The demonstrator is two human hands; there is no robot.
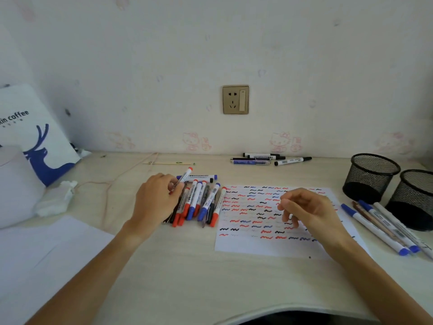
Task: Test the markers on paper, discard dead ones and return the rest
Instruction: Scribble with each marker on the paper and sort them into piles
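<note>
The left hand (155, 198) pinches a red-capped marker (184, 178) above the pile (199, 202) at frame centre; the right hand (304, 209), loosely curled and empty, hovers over the scribbled paper (246, 245). It should uncap squarely, then stroke bare paper.

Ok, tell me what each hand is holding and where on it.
The left hand pinches a red-capped marker near its lower end. The right hand holds nothing, fingers loosely curled over the paper.
</note>
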